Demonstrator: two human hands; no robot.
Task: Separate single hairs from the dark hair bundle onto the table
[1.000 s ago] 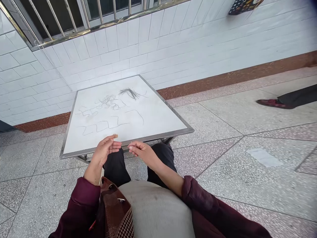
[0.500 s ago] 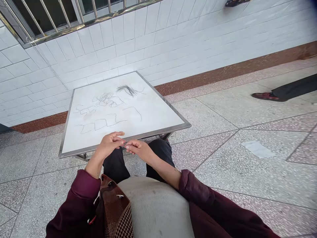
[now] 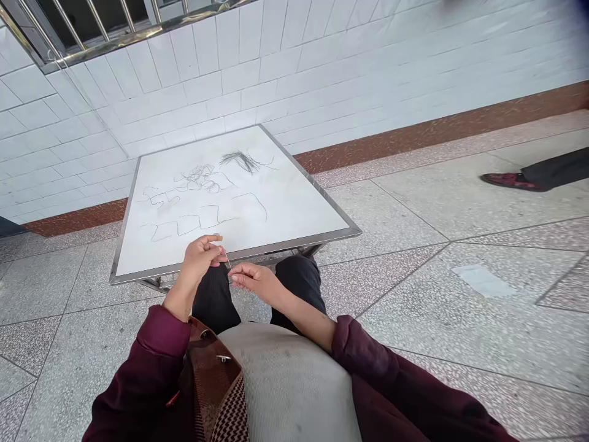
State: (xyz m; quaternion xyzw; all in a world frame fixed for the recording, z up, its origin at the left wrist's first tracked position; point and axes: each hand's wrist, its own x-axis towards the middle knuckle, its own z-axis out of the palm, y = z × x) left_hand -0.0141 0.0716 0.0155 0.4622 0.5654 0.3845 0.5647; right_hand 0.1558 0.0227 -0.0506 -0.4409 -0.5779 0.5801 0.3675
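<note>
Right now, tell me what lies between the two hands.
In the head view, a thin, pale strand runs from the left hand to the right hand.

I see the left hand (image 3: 202, 255) and right hand (image 3: 253, 279) pinching a thin strand (image 3: 227, 258), dark bunch (image 3: 247, 162) at one o'clock on the table (image 3: 299, 212).

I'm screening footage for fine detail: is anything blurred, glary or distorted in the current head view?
Head view, centre: the thin strand between left hand and right hand is barely resolved; head view, right: the white sheet looks smeared; head view, upper left: the metal window rail glints; head view, middle: white tabletop softly lit, no hard shadows.
</note>
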